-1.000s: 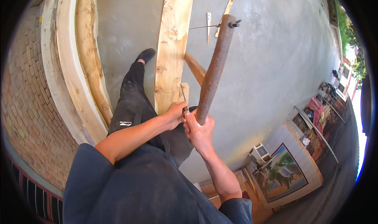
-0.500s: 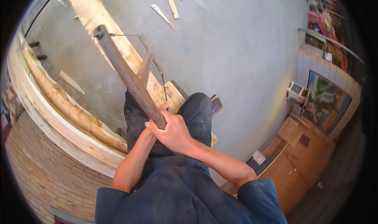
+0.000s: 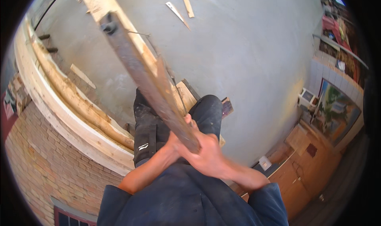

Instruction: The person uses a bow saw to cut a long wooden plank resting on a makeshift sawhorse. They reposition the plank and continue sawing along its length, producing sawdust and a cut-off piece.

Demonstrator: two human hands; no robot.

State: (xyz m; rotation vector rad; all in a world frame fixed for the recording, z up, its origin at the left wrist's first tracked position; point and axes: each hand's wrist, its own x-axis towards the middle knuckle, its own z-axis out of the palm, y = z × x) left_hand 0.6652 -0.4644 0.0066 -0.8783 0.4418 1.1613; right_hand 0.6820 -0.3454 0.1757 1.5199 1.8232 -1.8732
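Both my hands are wrapped round the lower end of a frame saw [image 3: 149, 81], whose worn brown wooden side bar slants from the upper left down to my body. My right hand [image 3: 206, 156] lies on the outside of the bar's end. My left hand [image 3: 174, 142] grips beside it, its fingers mostly hidden behind the bar and the right hand. A thin wire and a slimmer far bar show beyond the main bar; the blade cannot be made out. Under the saw a pale timber plank [image 3: 123, 23] runs from the far left to between my knees.
Long pale beams [image 3: 75, 118] lie at my left beside a brick surface [image 3: 59, 158]. Offcuts, including a pointed wooden strip [image 3: 177, 14], lie on the grey floor [image 3: 238, 47]. At the right stand a wooden cabinet [image 3: 285, 178], a white appliance [image 3: 307, 98] and a picture [image 3: 335, 111].
My hands and the saw have come back toward my body and to the right; the bar looms larger. The whole view has shifted slightly. Both hands keep their grip.
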